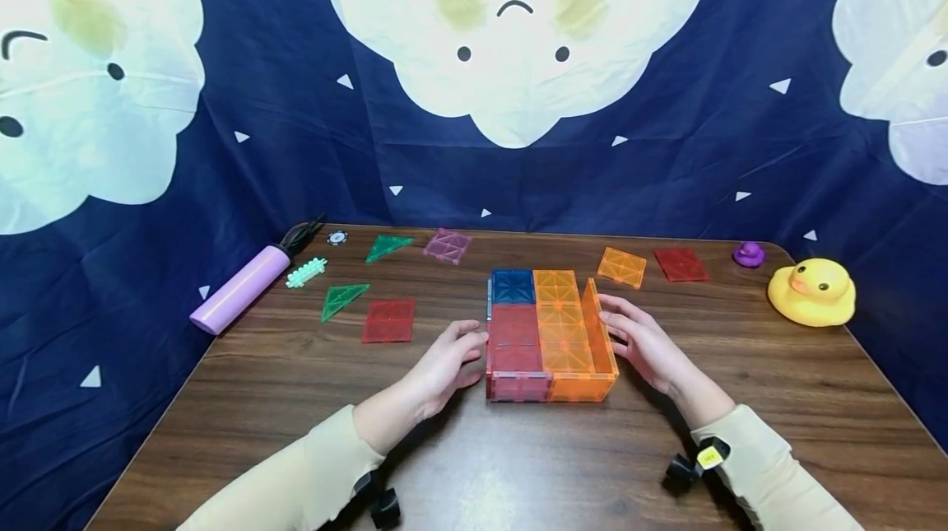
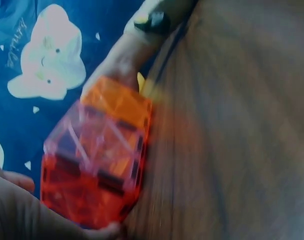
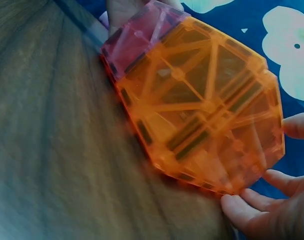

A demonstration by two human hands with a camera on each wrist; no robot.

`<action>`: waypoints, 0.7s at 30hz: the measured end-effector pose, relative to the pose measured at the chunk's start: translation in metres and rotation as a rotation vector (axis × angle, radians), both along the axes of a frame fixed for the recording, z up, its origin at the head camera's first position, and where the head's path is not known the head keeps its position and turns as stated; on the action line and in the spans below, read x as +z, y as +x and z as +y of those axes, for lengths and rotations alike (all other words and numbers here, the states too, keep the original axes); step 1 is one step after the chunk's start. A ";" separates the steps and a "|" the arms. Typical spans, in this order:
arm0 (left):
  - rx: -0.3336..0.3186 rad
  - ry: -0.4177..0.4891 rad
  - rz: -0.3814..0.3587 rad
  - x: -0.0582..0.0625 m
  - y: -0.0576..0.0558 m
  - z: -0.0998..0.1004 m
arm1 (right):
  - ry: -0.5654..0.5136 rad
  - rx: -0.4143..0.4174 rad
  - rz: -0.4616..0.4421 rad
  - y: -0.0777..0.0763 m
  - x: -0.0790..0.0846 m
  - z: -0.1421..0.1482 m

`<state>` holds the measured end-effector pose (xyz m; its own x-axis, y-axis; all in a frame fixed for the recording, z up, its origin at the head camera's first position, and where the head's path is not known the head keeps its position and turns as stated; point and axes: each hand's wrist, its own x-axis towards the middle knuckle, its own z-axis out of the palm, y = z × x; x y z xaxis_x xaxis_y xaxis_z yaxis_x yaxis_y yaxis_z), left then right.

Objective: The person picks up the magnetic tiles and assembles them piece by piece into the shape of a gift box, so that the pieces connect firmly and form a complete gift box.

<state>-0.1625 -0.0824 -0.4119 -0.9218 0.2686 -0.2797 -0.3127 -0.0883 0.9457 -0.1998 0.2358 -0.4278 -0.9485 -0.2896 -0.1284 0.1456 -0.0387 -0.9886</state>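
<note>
Your left hand point(image 1: 442, 366) and right hand point(image 1: 646, 343) are resting at opposite sides of a low box of translucent, coloured plastic square tiles point(image 1: 515, 346), fingers loosely spread, gripping nothing. The box is sitting between them on the brown wood-grain table point(image 1: 259, 391). Squaring it well probably means pressing lightly and evenly, since the thin orange right wall point(image 1: 596, 337) could tip. Its glossy tiles are showing raised, criss-crossing ribs.

Table point(image 1: 578, 469), before cloth point(image 1: 259, 45): box point(image 1: 513, 338) between left hand point(image 1: 440, 368) and right hand point(image 1: 652, 346); left of box, two tiles point(image 1: 388, 321), two triangles point(image 1: 343, 299), then strip point(image 1: 306, 272) and chip point(image 1: 336, 238), with tube point(image 1: 243, 287) along the table's left edge; right of box, farther back, two tiles, then two ducks point(image 1: 812, 294) toward the far right corner.
</note>
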 end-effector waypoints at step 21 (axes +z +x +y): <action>0.024 0.218 -0.039 0.008 0.033 0.014 | 0.007 0.035 0.127 -0.043 -0.004 -0.007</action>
<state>-0.1293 -0.0686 -0.4041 -0.9183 0.3047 -0.2527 -0.3439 -0.2975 0.8906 -0.2426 0.2289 -0.4314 -0.9467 -0.3220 -0.0098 0.0200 -0.0284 -0.9994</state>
